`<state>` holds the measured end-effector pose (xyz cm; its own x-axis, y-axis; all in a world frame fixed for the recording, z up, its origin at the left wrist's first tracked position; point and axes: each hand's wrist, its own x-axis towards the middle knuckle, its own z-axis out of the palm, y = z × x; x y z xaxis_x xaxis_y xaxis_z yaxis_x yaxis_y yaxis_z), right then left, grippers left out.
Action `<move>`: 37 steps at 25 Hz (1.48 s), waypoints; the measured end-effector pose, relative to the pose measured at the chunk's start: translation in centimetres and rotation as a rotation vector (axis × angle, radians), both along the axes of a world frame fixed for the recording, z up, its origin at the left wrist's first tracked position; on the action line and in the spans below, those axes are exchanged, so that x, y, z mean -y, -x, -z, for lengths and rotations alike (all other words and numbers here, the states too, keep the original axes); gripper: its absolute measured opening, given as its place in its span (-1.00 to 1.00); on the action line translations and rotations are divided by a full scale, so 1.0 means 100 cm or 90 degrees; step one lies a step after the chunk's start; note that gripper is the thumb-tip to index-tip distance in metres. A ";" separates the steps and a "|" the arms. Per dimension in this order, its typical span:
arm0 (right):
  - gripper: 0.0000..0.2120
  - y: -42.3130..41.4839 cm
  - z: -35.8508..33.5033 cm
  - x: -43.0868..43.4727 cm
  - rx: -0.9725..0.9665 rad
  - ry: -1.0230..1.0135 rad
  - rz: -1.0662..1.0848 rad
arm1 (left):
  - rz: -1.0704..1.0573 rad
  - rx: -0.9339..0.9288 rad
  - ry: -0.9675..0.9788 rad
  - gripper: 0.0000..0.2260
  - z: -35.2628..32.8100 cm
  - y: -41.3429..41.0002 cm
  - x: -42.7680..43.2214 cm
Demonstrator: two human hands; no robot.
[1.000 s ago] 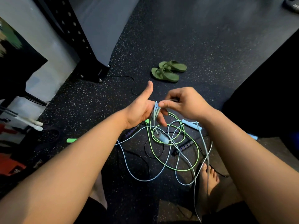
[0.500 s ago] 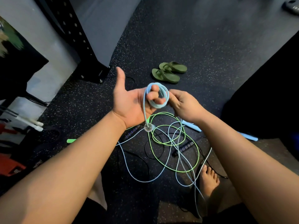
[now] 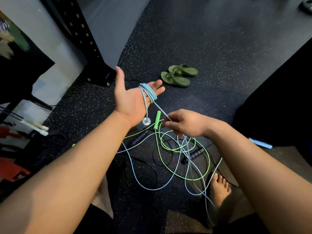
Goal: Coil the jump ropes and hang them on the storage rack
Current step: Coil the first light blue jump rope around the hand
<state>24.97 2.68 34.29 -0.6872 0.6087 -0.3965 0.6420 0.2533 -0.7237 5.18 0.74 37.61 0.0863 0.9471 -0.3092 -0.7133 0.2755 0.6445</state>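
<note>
Several loops of light blue rope (image 3: pixel 149 92) sit round the straight fingers (image 3: pixel 158 84) of the left hand (image 3: pixel 128 100), held open; the right hand (image 3: pixel 184 124) pinches that rope lower down.

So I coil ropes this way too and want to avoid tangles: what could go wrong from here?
The loose blue rope crosses the green rope on the floor; pulling it in with the right hand could drag both or knot them. Its loops sit on the straight fingers of the left hand and might slide off. Slack runs beside the bare foot and could snag.
</note>
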 end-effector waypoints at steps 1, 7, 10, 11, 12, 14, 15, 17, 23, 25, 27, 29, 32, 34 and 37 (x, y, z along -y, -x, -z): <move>-0.84 0.000 -0.004 0.000 0.009 -0.068 -0.016 | 0.007 -0.075 0.011 0.03 0.002 -0.003 -0.001; -0.76 -0.006 -0.014 0.000 -0.033 -0.373 -0.049 | 0.256 -0.476 0.035 0.07 0.023 -0.022 0.000; -0.75 -0.018 -0.019 -0.007 -0.068 -0.376 0.053 | 0.393 -0.538 0.000 0.20 0.024 -0.023 0.001; -0.74 -0.022 -0.020 -0.010 -0.064 -0.375 0.083 | 0.437 -0.542 -0.003 0.19 0.022 -0.023 0.002; -0.73 -0.025 -0.021 -0.011 -0.059 -0.380 0.098 | 0.473 -0.540 -0.006 0.18 0.020 -0.024 0.004; -0.71 -0.028 -0.020 -0.011 -0.078 -0.394 0.104 | 0.536 -0.533 -0.013 0.19 0.015 -0.025 0.007; -0.72 -0.030 -0.020 -0.012 -0.105 -0.401 0.108 | 0.561 -0.521 -0.009 0.20 0.012 -0.024 0.008; -0.75 -0.033 -0.017 -0.016 -0.155 -0.405 0.131 | 0.582 -0.446 0.015 0.16 0.007 -0.024 0.008; -0.88 -0.034 -0.005 -0.020 -0.148 -0.322 0.164 | 0.323 0.003 0.046 0.09 -0.007 -0.019 0.007; -0.89 -0.026 -0.003 -0.014 -0.144 -0.269 0.159 | 0.262 0.080 0.037 0.10 -0.005 -0.015 0.007; -0.88 -0.019 -0.001 -0.011 -0.132 -0.228 0.154 | 0.220 0.105 0.025 0.10 -0.002 -0.015 0.008; -0.85 -0.015 0.004 -0.011 -0.101 -0.194 0.143 | 0.174 0.105 0.019 0.07 -0.001 -0.015 0.008; -0.77 -0.014 0.010 -0.010 0.003 -0.101 0.095 | 0.078 0.131 0.002 0.04 -0.003 -0.010 0.007; -0.74 -0.013 0.012 -0.006 0.060 -0.025 0.052 | 0.022 0.141 -0.004 0.06 -0.003 -0.006 0.005; -0.73 -0.011 0.009 -0.001 0.071 0.022 0.022 | -0.015 0.128 -0.007 0.16 -0.002 -0.006 0.003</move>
<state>26.07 2.74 33.43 -0.6170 0.6156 -0.4902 0.7264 0.2060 -0.6556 5.74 0.43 37.83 0.1223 0.9527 -0.2781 -0.8339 0.2506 0.4918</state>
